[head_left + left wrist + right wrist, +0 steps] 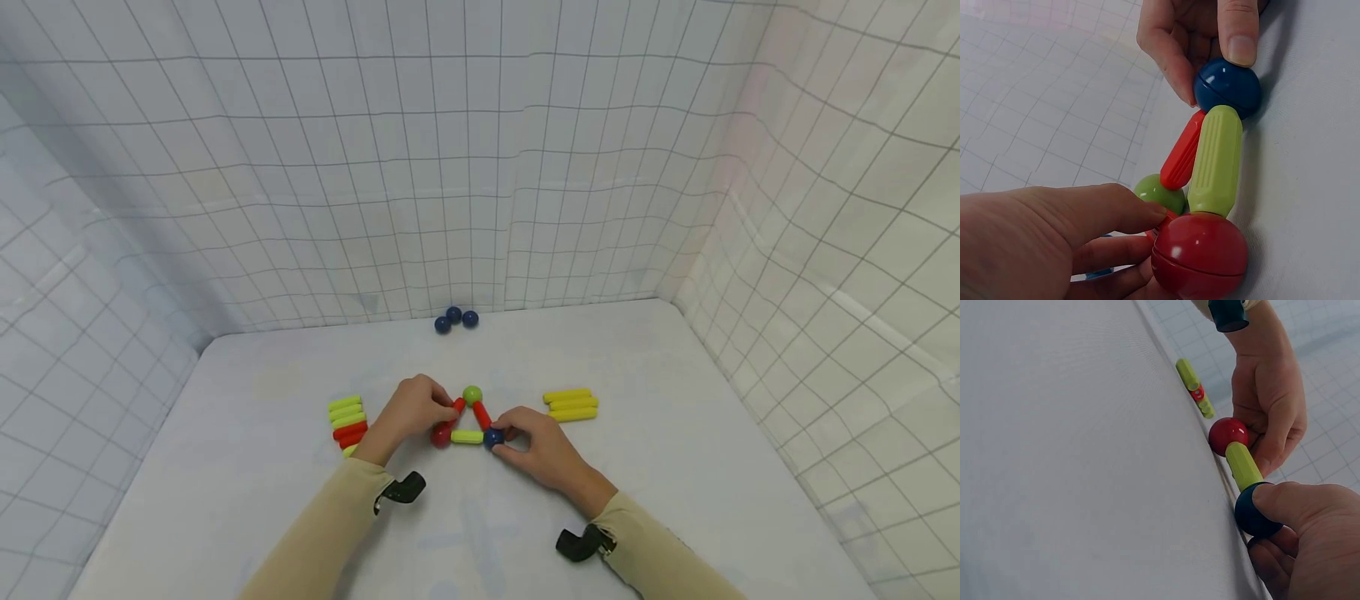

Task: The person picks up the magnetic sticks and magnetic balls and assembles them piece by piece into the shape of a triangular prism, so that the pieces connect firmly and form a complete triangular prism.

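Observation:
A triangle of rods and balls lies on the white table. Its corners are a red ball (441,435), a green ball (472,395) and a blue ball (493,437). A yellow-green rod (1215,162) joins red to blue along the near side; a red rod (482,415) runs between blue and green. My left hand (415,412) pinches the other red rod (455,411), between the red and green balls, its fingers partly hiding it. With thumb and fingers, my right hand (542,447) grips the blue ball from the right.
Left of the triangle lies a row of yellow-green and red rods (348,423). Several yellow rods (572,404) lie to the right. Three dark blue balls (454,316) sit at the table's back edge, before a white gridded curtain (420,183).

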Demonstrator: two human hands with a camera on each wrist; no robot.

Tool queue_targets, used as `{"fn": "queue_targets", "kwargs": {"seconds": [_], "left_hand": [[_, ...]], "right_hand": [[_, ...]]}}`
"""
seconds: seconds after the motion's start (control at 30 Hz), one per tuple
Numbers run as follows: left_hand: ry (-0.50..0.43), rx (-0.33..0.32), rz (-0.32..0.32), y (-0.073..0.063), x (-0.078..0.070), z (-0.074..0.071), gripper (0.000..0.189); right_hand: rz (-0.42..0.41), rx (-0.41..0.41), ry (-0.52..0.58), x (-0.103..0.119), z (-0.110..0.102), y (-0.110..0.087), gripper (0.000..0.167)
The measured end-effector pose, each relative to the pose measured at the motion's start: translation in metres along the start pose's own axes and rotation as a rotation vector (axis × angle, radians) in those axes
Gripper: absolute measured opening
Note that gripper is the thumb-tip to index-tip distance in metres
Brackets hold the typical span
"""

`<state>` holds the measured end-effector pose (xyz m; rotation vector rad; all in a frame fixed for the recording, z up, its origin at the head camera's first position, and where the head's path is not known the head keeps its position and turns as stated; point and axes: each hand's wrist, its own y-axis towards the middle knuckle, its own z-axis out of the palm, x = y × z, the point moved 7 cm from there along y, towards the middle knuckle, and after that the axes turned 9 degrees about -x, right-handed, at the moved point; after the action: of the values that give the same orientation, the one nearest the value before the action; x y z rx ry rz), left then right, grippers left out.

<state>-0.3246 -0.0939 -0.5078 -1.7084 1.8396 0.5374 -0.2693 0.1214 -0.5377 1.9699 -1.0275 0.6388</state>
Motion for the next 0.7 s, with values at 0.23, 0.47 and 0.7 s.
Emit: {"fn": "queue_targets", "kwargs": {"seconds": [0.23, 0.47, 0.7], "left_hand": [[-0.004, 0.022, -0.001, 0.0009, 0.0005, 0.0036, 0.014], [-0.004, 0.019, -0.004, 0.0, 0.001, 0.0035, 0.015], [-0.007, 0.018, -0.009, -0.0018, -0.0002, 0.0028, 0.015]], "right_hand": [[-0.006, 0.001, 0.006, 0.0011, -0.0006, -0.0004, 0.032], [-0.012, -0.002, -0.001, 0.0009, -0.0012, -0.0004, 0.032], [-0.012, -0.004, -0.008, -0.0004, -0.0006, -0.0005, 0.031]]}}
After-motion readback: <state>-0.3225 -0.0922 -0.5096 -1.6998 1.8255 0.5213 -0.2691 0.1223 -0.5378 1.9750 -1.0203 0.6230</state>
